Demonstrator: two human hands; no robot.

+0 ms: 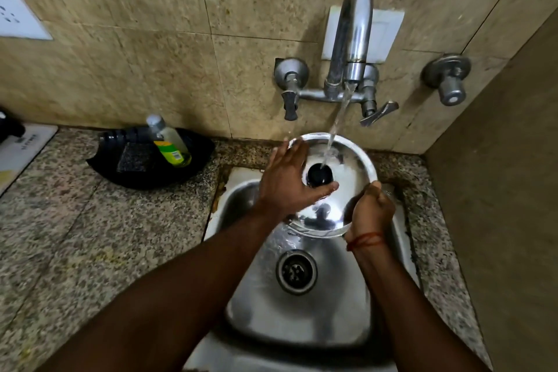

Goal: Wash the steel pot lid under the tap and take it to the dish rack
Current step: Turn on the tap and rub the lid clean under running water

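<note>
A round steel pot lid (350,166) with a black knob (320,175) is held tilted over the sink (305,311). Water runs from the tap (351,36) onto the lid near the knob. My right hand (373,211) grips the lid's lower right rim. My left hand (290,181) lies flat across the lid's left side, fingers spread, thumb reaching under the knob. The dish rack is out of view.
A black tray (148,160) holding a dish-soap bottle (170,142) and a dark scrub pad sits on the granite counter (75,235) to the left. The sink drain (296,272) lies below the lid. A side wall closes off the right.
</note>
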